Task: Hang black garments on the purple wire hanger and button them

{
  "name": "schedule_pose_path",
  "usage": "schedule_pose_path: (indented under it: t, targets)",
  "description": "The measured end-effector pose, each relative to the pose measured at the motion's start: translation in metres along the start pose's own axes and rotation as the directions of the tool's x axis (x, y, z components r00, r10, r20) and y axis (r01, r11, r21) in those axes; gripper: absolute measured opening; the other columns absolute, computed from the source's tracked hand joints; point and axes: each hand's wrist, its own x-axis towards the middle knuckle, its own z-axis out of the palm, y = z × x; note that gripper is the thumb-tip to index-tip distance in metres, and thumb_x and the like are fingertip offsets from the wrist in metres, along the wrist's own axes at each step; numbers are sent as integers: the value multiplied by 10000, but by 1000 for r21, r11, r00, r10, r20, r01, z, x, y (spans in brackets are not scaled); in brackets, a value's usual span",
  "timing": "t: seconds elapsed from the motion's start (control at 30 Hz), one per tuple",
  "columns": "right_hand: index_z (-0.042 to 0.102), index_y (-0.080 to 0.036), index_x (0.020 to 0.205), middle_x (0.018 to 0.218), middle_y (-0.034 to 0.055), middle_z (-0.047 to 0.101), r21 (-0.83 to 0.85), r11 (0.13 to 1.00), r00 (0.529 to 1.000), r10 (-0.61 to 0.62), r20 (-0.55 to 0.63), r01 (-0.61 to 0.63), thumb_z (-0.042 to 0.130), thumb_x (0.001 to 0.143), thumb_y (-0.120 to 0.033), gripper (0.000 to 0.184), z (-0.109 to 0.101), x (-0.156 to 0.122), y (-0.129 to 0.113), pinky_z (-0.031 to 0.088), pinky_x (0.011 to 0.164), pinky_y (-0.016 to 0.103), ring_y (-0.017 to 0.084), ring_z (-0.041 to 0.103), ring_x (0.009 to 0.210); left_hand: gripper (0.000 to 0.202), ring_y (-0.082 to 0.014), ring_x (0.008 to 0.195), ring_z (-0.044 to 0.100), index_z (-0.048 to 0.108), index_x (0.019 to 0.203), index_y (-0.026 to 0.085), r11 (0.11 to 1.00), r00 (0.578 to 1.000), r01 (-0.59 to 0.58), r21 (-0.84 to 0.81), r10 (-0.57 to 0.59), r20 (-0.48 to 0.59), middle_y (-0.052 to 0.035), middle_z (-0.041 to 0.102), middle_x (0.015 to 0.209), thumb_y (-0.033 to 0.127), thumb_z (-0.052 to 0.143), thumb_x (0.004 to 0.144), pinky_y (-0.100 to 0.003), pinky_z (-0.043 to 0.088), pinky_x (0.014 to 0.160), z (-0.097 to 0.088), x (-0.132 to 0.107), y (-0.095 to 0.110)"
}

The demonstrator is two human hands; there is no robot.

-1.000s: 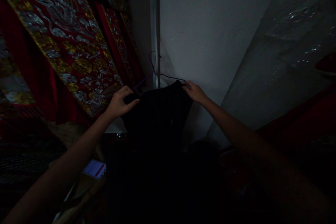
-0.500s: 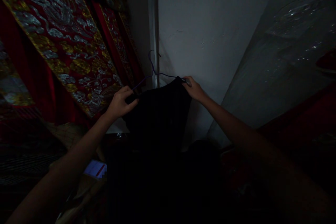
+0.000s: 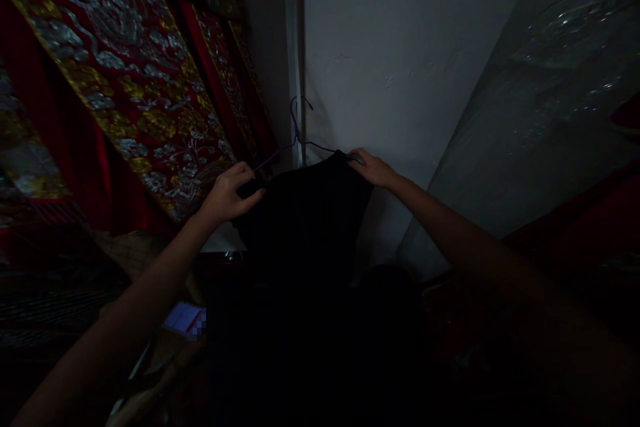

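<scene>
A black garment (image 3: 305,213) hangs on a thin purple wire hanger (image 3: 296,137), in dim light. Its cut cannot be made out in the dark. My left hand (image 3: 233,193) grips the garment's left shoulder at that end of the hanger, thumb in front and fingers behind. At the other shoulder, my right hand (image 3: 370,167) pinches the cloth and the hanger's right end. The hanger's hook stands up free in front of a pale vertical strip on the wall. The lower part of the garment melts into the darkness.
On the left hangs red cloth (image 3: 150,87) with gold and silver embroidery. A white wall (image 3: 390,33) rises ahead, with clear plastic sheeting (image 3: 540,80) at its right. Below my left forearm, a lit phone screen (image 3: 184,318) shows beside what looks like another person's limb.
The hanger's hook and the garment's right shoulder have shifted slightly to the right, along with my right hand. Both hands keep their hold.
</scene>
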Motion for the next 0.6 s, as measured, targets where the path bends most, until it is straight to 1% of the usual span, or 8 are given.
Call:
schedule_pose_path:
  t: [0.13, 0.27, 0.3, 0.37, 0.43, 0.5, 0.53, 0.6]
  targets:
    - [517, -197, 1341, 1215, 122, 687, 13, 1000, 1000, 13, -7, -12, 525, 921, -476, 504, 0, -8, 1, 500, 904, 405, 278, 667, 1005, 225, -186, 765, 550, 511, 722, 209, 1000, 1000, -14, 7, 14, 3, -32, 532, 800, 359, 612, 856, -324, 468, 706, 2, 0, 3]
    - [535, -178, 1328, 1021, 102, 720, -10, 1000, 998, 29, -49, -29, 562, 888, -495, 542, -1, -8, 0, 495, 794, 363, 258, 658, 868, 218, -183, 761, 546, 513, 731, 207, 1000, 1000, -15, 21, 15, 7, -32, 532, 804, 355, 608, 861, -322, 468, 706, 3, -2, 2]
    - [571, -179, 1279, 967, 90, 720, -18, 1000, 997, 19, -80, -20, 556, 889, -498, 504, -2, -7, 0, 487, 768, 350, 247, 651, 835, 211, -185, 770, 550, 520, 738, 207, 1000, 1000, -17, 25, 17, 9, -33, 536, 813, 352, 610, 862, -323, 471, 713, 3, -2, 1]
    - [661, -182, 1080, 861, 68, 706, -34, 999, 991, -16, -134, 12, 518, 903, -516, 404, -4, -5, 0, 467, 725, 330, 230, 635, 783, 192, -194, 805, 564, 543, 767, 206, 999, 1000, -19, 42, 18, 20, -38, 548, 842, 354, 613, 867, -325, 481, 736, 2, -3, -1]
    - [676, -178, 816, 731, 55, 666, -24, 1000, 988, -11, -152, 7, 475, 913, -571, 452, -9, -5, -2, 450, 682, 323, 223, 621, 732, 176, -206, 862, 581, 576, 835, 207, 997, 1000, 3, 82, -6, 30, -49, 565, 909, 374, 609, 880, -332, 496, 783, -1, -3, -5]
    - [640, -178, 659, 633, 49, 625, 77, 994, 993, 80, -88, -73, 481, 885, -657, 553, -16, -11, -4, 448, 643, 328, 222, 614, 678, 207, -226, 956, 593, 605, 947, 207, 989, 998, 64, 134, -67, 18, -71, 575, 1039, 407, 599, 894, -354, 506, 861, -4, -3, -11]
    - [646, -177, 649, 628, 53, 632, 164, 978, 991, 133, -12, -129, 509, 862, -689, 571, -21, -15, -5, 463, 639, 336, 225, 621, 669, 241, -238, 1008, 593, 611, 1010, 206, 983, 994, 103, 154, -106, 10, -84, 568, 1113, 421, 589, 903, -371, 503, 907, -6, -3, -14]
    - [707, -174, 738, 715, 83, 701, 343, 906, 962, 188, 199, -248, 566, 838, -699, 553, -32, -27, -8, 519, 678, 372, 248, 661, 707, 291, -261, 1082, 589, 609, 1119, 209, 974, 985, 164, 156, -171, 31, -101, 566, 1195, 422, 542, 933, -408, 486, 979, -9, -2, -22]
